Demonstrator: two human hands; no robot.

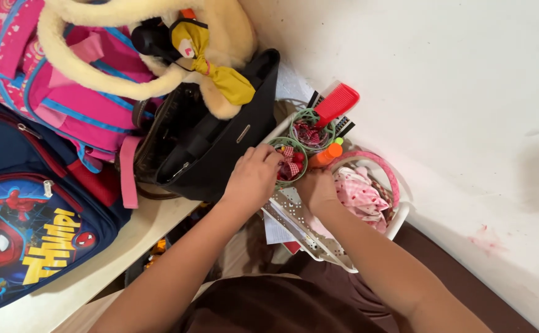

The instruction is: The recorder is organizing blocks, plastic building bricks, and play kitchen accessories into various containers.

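Right at the centre, a small round cup with a green rim (289, 161), stuffed with red and checked hair ties, sits in the near end of a white perforated basket (319, 243) pushed up against the white wall (467, 92). The left hand (252, 179) is on it, fingers curled over the cup's rim and down into the ties, though whether they are actually pinching one I cannot tell from up here. The right hand (316, 190) is tucked in just beside the cup, knuckles up, fingers buried in the basket's contents (so their closure is hidden too). Just behind, a second green-rimmed cup (309, 131) holds more dark red ties, and a red comb (337, 103) stands up out of the back of the basket. An orange tube with a green cap (326, 154) lies between the cups and a pink hairband (380, 165), which arcs over a crumpled pink patterned cloth (359, 196). Moving outward, a black handbag (220, 142) stands open just left of the basket, with a cream plush toy wearing a yellow bow (220, 80) draped over it. Further left, a pink backpack (66, 92), and nearest the camera a dark blue backpack with a cartoon print (29, 234), all on a pale shelf (72, 290).
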